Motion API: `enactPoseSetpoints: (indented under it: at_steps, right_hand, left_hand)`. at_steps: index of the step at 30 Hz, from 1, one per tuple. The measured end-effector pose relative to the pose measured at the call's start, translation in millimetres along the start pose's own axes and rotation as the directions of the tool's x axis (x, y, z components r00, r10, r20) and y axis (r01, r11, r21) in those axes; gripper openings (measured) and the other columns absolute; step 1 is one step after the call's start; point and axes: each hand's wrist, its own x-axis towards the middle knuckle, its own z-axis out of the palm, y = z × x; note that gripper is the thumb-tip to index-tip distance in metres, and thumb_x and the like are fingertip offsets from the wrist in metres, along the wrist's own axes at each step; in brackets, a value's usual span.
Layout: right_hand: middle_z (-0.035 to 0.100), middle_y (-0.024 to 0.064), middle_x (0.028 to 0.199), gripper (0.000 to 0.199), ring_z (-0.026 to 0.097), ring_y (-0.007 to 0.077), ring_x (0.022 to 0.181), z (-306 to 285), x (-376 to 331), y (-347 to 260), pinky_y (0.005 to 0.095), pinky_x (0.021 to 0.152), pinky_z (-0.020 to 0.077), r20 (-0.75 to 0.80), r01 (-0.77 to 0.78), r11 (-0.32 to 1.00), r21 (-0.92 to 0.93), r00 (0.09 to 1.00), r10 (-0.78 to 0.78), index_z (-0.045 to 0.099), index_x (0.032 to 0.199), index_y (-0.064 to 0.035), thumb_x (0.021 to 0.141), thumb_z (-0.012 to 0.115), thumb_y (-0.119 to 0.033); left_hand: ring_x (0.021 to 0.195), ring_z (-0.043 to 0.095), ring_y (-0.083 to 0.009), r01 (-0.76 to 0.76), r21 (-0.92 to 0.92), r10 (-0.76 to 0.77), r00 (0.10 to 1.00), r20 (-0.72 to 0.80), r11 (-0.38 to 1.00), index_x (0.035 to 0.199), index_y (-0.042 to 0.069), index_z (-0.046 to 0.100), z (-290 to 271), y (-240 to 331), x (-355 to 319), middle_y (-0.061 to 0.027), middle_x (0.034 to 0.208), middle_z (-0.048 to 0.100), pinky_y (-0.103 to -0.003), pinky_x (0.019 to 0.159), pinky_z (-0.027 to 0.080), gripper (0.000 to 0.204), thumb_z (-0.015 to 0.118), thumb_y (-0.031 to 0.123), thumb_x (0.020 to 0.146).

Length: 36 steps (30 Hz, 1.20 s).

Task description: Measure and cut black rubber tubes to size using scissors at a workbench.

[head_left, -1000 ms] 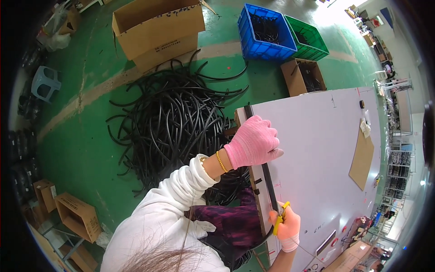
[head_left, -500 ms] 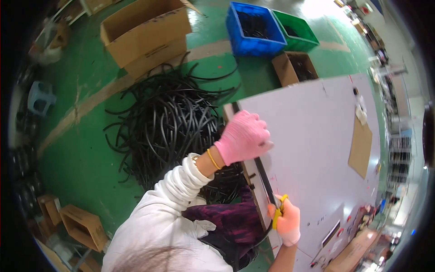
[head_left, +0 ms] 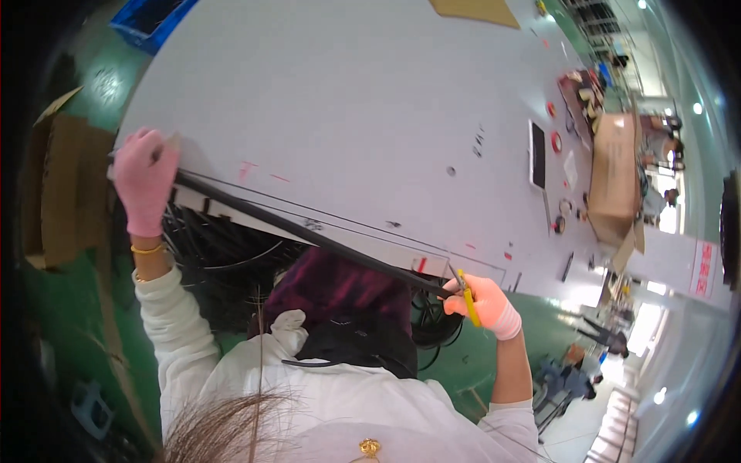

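Observation:
A long black rubber strip [head_left: 309,234] runs pulled straight along the near edge of the white table [head_left: 347,100]. At the table's left corner my left hand [head_left: 145,181], in a pink glove, is closed where the strip's left end goes into its fingers. My right hand [head_left: 494,307], gloved in pale orange-pink, grips yellow-handled scissors [head_left: 472,306] near the table's near right part. The strip's right end meets those same fingers; whether they pinch it or the blades touch it, I cannot tell. Ruled lines and red marks show on the tabletop beside the strip.
Under the table's near edge lie more black strips [head_left: 224,243]. A cardboard box [head_left: 65,185] and a blue crate [head_left: 154,35] stand on the left. Toward the right are a white-framed dark panel [head_left: 537,154], red tape rolls and a long carton [head_left: 615,166]. People appear far right.
The view has swung to the right. My hands are farther apart, with the strip stretched between them. The left hand is now at the table corner; the scissors stay in the right hand.

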Motion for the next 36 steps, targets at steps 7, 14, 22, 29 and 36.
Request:
enactPoseSetpoints:
  at_steps: [7,14,22,29,36]
  right_hand:
    - [0.067,0.0035,0.076,0.021,0.058,0.009,0.069,-23,7,25,0.0266,0.067,0.0498,-0.069,0.055,0.982,0.181,0.997,-0.043,0.063,0.104,0.0041,0.089,0.066,-0.009]
    - [0.07,0.0088,0.077,0.017,0.067,0.011,0.073,-28,30,29,0.0283,0.065,0.0501,-0.162,0.198,0.909,-0.368,0.948,-0.272,0.062,0.095,0.0028,0.093,0.068,-0.014]
    - [0.065,0.0068,0.073,0.018,0.058,0.01,0.064,-33,35,25,0.0279,0.064,0.0494,-0.139,0.099,0.968,-0.23,0.981,-0.134,0.061,0.092,0.0024,0.092,0.068,-0.014]
    - [0.067,0.0049,0.077,0.018,0.06,0.0101,0.065,-45,-6,-23,0.0266,0.063,0.0487,-0.157,0.065,0.977,-0.205,0.983,-0.099,0.063,0.09,0.0017,0.088,0.07,-0.014]
    - [0.061,0.002,0.066,0.015,0.058,0.0082,0.061,-93,-94,-115,0.0239,0.056,0.0441,-0.351,0.284,0.953,-0.109,0.886,-0.304,0.066,0.09,0.0005,0.08,0.07,-0.009]
  left_hand:
    - [0.065,0.032,-0.021,0.025,0.018,-0.025,0.999,0.041,1.0,0.075,-0.001,0.033,3,-5,-2,-0.0104,0.072,0.03,-0.032,0.06,0.035,0.037,0.066,0.006,0.089]
    - [0.069,0.031,-0.0188,0.111,-0.044,-0.106,0.989,0.099,0.993,0.076,0.001,0.031,6,-20,-5,-0.008,0.073,0.029,-0.029,0.063,0.035,0.04,0.068,0.008,0.089]
    - [0.069,0.028,-0.0141,0.115,-0.073,-0.108,0.989,0.098,0.991,0.077,0.001,0.029,7,-22,-4,-0.0058,0.074,0.026,-0.027,0.061,0.033,0.039,0.065,0.005,0.09]
    - [0.067,0.028,-0.0133,0.1,-0.036,-0.096,0.99,0.103,0.994,0.075,0.0,0.033,9,-32,-6,-0.0051,0.073,0.026,-0.027,0.061,0.034,0.037,0.064,0.008,0.094]
    - [0.066,0.031,-0.016,0.102,0.083,-0.114,0.981,0.159,0.991,0.076,-0.001,0.038,9,-38,0,-0.0073,0.072,0.028,-0.032,0.062,0.037,0.037,0.061,0.02,0.097]
